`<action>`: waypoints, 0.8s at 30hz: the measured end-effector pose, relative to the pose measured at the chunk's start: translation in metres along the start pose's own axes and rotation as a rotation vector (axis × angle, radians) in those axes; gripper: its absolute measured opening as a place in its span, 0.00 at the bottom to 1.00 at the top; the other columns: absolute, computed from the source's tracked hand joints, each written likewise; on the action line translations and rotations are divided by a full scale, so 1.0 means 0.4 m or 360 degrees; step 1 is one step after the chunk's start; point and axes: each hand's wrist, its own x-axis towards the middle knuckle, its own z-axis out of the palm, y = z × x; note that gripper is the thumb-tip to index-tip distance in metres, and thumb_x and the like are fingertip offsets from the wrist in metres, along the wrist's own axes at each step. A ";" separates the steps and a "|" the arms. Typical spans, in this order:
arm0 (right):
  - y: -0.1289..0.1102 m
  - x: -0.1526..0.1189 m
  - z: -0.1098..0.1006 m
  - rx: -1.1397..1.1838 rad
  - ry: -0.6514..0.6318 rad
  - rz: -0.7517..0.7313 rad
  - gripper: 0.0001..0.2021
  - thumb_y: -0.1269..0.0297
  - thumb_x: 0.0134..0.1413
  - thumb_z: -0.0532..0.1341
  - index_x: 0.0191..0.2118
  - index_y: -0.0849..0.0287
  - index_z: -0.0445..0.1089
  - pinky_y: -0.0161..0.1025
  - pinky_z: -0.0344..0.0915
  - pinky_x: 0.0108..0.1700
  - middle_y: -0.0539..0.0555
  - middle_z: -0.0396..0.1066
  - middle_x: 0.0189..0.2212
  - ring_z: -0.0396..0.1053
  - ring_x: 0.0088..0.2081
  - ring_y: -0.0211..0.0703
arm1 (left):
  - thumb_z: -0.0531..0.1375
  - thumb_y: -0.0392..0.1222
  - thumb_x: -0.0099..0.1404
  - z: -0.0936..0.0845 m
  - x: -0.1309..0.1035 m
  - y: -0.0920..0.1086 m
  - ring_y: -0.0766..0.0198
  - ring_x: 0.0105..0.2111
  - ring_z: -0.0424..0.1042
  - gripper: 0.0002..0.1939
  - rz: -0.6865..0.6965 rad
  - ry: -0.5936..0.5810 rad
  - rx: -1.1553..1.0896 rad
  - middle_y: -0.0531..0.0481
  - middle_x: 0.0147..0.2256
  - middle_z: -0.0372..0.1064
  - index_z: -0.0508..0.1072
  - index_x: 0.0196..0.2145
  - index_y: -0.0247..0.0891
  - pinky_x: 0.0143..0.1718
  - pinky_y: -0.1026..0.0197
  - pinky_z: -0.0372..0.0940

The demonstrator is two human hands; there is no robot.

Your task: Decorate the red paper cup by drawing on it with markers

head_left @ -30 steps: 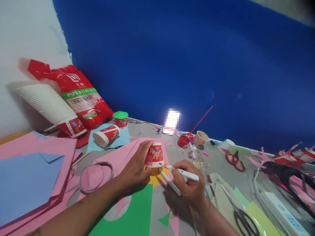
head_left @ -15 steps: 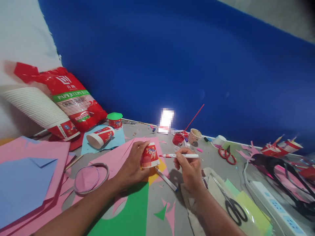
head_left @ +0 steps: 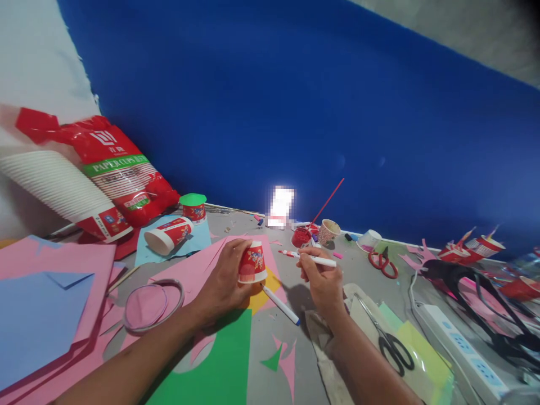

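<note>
My left hand [head_left: 225, 275] is wrapped round a red and white paper cup [head_left: 253, 261], held upside down over pink paper [head_left: 198, 264]. In my right hand [head_left: 323, 281] a white marker [head_left: 318, 259] with a red tip is pinched, its tip pointing left at the cup but apart from it. A second white marker [head_left: 282, 305] with a blue end lies on the table just below the cup. Beneath my left forearm is green paper [head_left: 223, 360], and a piece of orange paper [head_left: 270, 281] shows beside the cup.
Black-handled scissors [head_left: 394, 349] lie on a cloth at right, near a power strip [head_left: 464, 349]. Red-handled scissors [head_left: 383, 263] are farther back. A stack of paper cups [head_left: 63, 188] and a red bag [head_left: 122, 169] lean at left. A brush stands in a red paint pot [head_left: 301, 237].
The marker's tip has moved a little away from the cup and up. The cup stays in my left hand. The whole view has shifted slightly.
</note>
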 end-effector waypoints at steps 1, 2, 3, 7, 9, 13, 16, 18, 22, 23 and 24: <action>0.003 0.001 -0.005 -0.0183 -0.0047 -0.0176 0.10 0.55 0.65 0.66 0.42 0.55 0.79 0.38 0.71 0.29 0.53 0.78 0.29 0.72 0.26 0.41 | 0.70 0.43 0.65 0.001 0.000 -0.001 0.43 0.67 0.61 0.39 0.0002 0.0017 0.0027 0.39 0.64 0.59 0.55 0.67 0.47 0.69 0.36 0.61; 0.005 0.003 -0.013 -0.0372 -0.0099 -0.0353 0.08 0.59 0.66 0.64 0.45 0.54 0.80 0.41 0.74 0.35 0.54 0.80 0.34 0.76 0.31 0.44 | 0.69 0.42 0.65 0.002 0.000 -0.002 0.43 0.67 0.61 0.39 0.0004 0.0032 0.0051 0.39 0.64 0.59 0.55 0.67 0.47 0.69 0.36 0.61; 0.007 0.010 -0.022 -0.0558 -0.0141 -0.0505 0.09 0.63 0.67 0.62 0.48 0.53 0.79 0.44 0.75 0.42 0.56 0.81 0.38 0.78 0.37 0.47 | 0.69 0.42 0.66 0.003 0.000 -0.003 0.43 0.67 0.61 0.39 0.0008 0.0045 0.0069 0.39 0.64 0.59 0.55 0.68 0.47 0.69 0.36 0.61; 0.029 0.060 -0.091 -0.1151 -0.0193 -0.0644 0.27 0.76 0.61 0.56 0.64 0.55 0.71 0.53 0.71 0.58 0.62 0.76 0.53 0.73 0.57 0.57 | 0.70 0.44 0.65 0.007 0.000 -0.008 0.42 0.65 0.63 0.41 0.0014 0.0103 0.0100 0.39 0.63 0.59 0.55 0.68 0.48 0.67 0.35 0.63; 0.050 0.089 -0.139 -0.1312 -0.0272 -0.0583 0.36 0.79 0.53 0.55 0.69 0.59 0.65 0.56 0.66 0.65 0.65 0.70 0.59 0.67 0.64 0.58 | 0.70 0.44 0.65 0.007 0.001 -0.008 0.42 0.65 0.63 0.41 0.0004 0.0099 0.0100 0.39 0.63 0.59 0.55 0.69 0.48 0.67 0.35 0.64; 0.090 0.119 -0.213 -0.1517 -0.0540 -0.0296 0.39 0.78 0.45 0.58 0.67 0.58 0.68 0.56 0.65 0.66 0.64 0.68 0.62 0.67 0.63 0.59 | 0.69 0.46 0.65 0.004 0.003 -0.009 0.41 0.64 0.64 0.40 0.0017 0.0094 0.0111 0.39 0.63 0.60 0.55 0.69 0.49 0.66 0.34 0.65; 0.087 0.123 -0.222 -0.1506 -0.0597 -0.0201 0.32 0.74 0.49 0.60 0.63 0.58 0.72 0.52 0.70 0.59 0.63 0.72 0.57 0.73 0.55 0.55 | 0.69 0.47 0.66 0.005 0.004 -0.013 0.41 0.64 0.65 0.39 0.0054 0.0118 0.0141 0.38 0.62 0.61 0.56 0.68 0.48 0.65 0.33 0.65; 0.065 0.121 -0.212 -0.1412 -0.0437 -0.0291 0.23 0.68 0.55 0.61 0.57 0.58 0.75 0.50 0.71 0.55 0.62 0.75 0.53 0.75 0.49 0.53 | 0.69 0.48 0.65 0.006 0.004 -0.015 0.41 0.63 0.65 0.39 0.0057 0.0137 0.0146 0.38 0.62 0.61 0.56 0.68 0.48 0.65 0.33 0.65; 0.020 0.111 -0.189 -0.1137 -0.0182 -0.0384 0.09 0.62 0.61 0.60 0.42 0.56 0.77 0.42 0.70 0.43 0.56 0.79 0.40 0.75 0.38 0.47 | 0.70 0.47 0.64 0.009 0.004 -0.015 0.41 0.63 0.65 0.40 0.0027 0.0134 0.0140 0.39 0.62 0.61 0.56 0.68 0.48 0.65 0.34 0.66; 0.016 0.109 -0.187 -0.1130 -0.0177 -0.0334 0.08 0.62 0.61 0.60 0.40 0.55 0.77 0.41 0.69 0.41 0.55 0.79 0.38 0.75 0.36 0.47 | 0.70 0.47 0.64 0.009 0.005 -0.014 0.41 0.64 0.65 0.40 0.0027 0.0134 0.0144 0.39 0.62 0.61 0.56 0.68 0.48 0.65 0.34 0.66; 0.017 0.108 -0.188 -0.1145 -0.0162 -0.0265 0.07 0.62 0.61 0.61 0.40 0.55 0.76 0.40 0.68 0.40 0.54 0.80 0.36 0.75 0.35 0.46 | 0.69 0.47 0.64 0.010 0.005 -0.014 0.41 0.64 0.65 0.40 0.0026 0.0136 0.0150 0.39 0.62 0.61 0.56 0.68 0.47 0.65 0.33 0.66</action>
